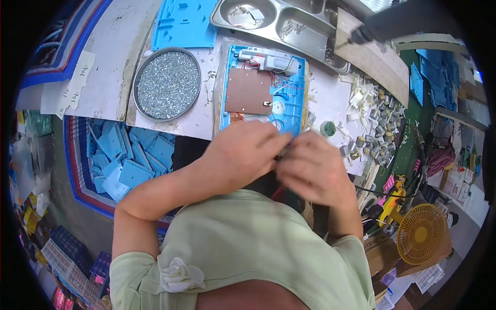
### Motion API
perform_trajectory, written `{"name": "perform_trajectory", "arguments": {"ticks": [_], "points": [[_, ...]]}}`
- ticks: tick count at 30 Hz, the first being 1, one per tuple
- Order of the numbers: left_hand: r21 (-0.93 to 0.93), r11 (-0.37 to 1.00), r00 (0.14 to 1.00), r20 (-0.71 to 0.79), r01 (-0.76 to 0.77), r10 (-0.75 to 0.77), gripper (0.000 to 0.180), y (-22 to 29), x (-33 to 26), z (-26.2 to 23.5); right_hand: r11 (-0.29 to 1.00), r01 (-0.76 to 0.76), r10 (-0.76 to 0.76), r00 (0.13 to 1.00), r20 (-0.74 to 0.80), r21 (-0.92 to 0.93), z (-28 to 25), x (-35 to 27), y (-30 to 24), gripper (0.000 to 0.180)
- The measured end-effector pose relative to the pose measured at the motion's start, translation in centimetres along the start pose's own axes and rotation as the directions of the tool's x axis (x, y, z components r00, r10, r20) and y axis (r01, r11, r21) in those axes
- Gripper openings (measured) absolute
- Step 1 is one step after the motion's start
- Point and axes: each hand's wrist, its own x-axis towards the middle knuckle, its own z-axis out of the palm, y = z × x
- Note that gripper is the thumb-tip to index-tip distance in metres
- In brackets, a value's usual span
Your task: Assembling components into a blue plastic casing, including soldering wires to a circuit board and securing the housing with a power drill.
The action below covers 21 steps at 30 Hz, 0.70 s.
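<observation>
My left hand (247, 151) and my right hand (316, 169) meet at the near edge of a blue plastic casing (295, 111). Both have their fingers curled in, tip to tip, around something small and dark that I cannot make out. Motion blurs the fingers, the right ones most. Inside the casing lie a brown board (249, 90), a grey-white mechanism (268, 60) along the far side, thin red and blue wires and a white round part (278, 107). My hands hide the casing's near edge.
Left of the casing stands a round metal bowl (139, 107) of small screws. A steel compartment tray (281, 32) lies behind. Small motors (380, 126) and white parts pile up at right. A dark tool (361, 35) hangs above. Blue panels (135, 173) fill a bin at lower left.
</observation>
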Motion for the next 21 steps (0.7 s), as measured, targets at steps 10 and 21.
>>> {"name": "perform_trajectory", "arguments": {"ticks": [10,21], "points": [[0.057,0.996,0.95,-0.309,0.062,-0.041,0.015,-2.5,-4.5,-0.6,0.915,-0.075,0.047,0.996,-0.082,-0.396,4.2,1.8,1.2,0.034],[0.079,0.983,0.974,0.141,0.165,-0.175,0.013,-1.9,-7.9,-2.7,0.916,-0.11,0.073,0.991,-0.11,-0.385,8.3,3.7,-0.7,0.025]]}}
